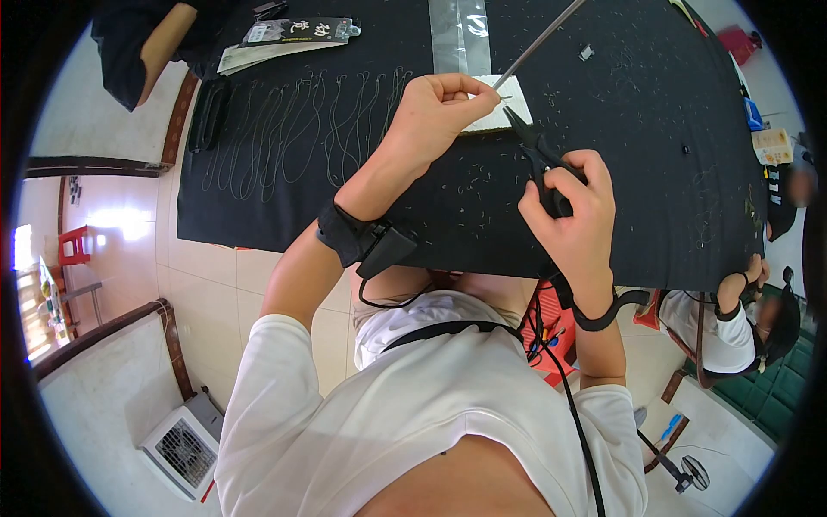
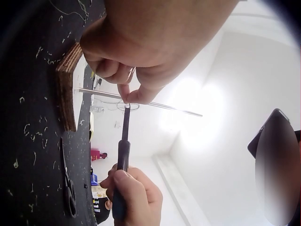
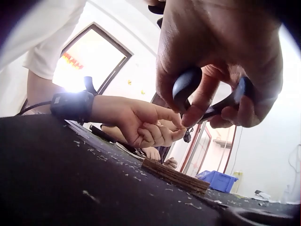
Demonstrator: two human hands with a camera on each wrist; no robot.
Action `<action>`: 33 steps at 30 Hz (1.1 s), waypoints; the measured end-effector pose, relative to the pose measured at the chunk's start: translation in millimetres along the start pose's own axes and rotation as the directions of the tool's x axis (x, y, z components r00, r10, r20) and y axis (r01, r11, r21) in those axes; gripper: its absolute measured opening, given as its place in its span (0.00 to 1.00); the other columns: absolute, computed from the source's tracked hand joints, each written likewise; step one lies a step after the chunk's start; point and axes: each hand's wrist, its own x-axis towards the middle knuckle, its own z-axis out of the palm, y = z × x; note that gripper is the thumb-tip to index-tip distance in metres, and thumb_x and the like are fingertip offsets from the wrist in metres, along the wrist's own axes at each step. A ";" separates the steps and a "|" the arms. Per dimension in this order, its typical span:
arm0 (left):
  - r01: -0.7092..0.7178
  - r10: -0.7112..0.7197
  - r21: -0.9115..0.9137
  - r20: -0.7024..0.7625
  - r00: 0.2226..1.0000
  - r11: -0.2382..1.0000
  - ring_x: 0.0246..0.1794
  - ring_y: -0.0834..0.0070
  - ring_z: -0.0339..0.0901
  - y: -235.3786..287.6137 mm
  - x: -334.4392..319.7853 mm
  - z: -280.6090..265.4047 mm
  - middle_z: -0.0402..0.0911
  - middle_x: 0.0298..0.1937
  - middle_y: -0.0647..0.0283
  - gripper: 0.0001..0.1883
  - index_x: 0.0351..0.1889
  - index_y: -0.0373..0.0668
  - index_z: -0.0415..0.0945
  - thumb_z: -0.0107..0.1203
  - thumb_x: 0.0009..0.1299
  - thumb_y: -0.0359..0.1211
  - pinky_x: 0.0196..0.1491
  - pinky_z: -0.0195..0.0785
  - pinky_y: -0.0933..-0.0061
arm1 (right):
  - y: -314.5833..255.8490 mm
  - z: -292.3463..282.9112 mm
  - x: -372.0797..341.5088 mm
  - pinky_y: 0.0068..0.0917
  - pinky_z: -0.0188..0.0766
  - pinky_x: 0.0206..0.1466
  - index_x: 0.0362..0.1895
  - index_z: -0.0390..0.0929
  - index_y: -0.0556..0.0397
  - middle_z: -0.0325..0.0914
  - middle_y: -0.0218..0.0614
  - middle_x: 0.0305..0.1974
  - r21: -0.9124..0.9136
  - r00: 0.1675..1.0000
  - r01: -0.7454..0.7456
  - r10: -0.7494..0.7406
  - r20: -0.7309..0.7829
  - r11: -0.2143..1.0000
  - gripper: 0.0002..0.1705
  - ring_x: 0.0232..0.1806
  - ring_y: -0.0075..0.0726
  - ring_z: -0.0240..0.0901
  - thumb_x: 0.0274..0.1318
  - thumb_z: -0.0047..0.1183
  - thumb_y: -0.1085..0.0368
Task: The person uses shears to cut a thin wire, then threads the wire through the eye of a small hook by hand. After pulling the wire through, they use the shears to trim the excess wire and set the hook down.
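A thin metal rod [image 2: 171, 108] stands up from a small white-topped board [image 1: 493, 122] with layered brown edges. Beside the rod, my left hand [image 1: 439, 112] pinches a thin line [image 2: 134, 108] between thumb and forefinger; a small loop of it shows around the rod. What else sits between those fingertips is hidden. My right hand [image 1: 575, 211] grips narrow-nosed black pliers [image 2: 123, 153] by their dark handles. Their tip points at the left fingertips and reaches the line in the left wrist view.
Black scissors [image 2: 69, 190] lie on the black tablecloth [image 1: 379, 226] beside the board, among scattered clippings. Several looped thin lines [image 1: 271, 142] are laid out at the left. Behind them are a printed package [image 1: 301, 32] and a clear plastic bag [image 1: 459, 39]. Another person [image 1: 728, 332] sits at the right.
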 end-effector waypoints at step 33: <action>0.021 -0.021 -0.006 0.019 1.000 1.000 0.22 0.91 0.62 -1.5 -0.2 1.3 0.74 0.24 0.73 0.11 0.34 0.37 0.79 0.58 0.60 0.36 0.23 0.48 0.88 | -1.6 -0.5 2.5 0.32 0.61 0.33 0.20 0.72 0.57 0.62 0.39 0.29 0.044 1.000 -0.026 0.026 -0.007 0.999 0.09 0.31 0.42 0.63 0.34 0.59 0.67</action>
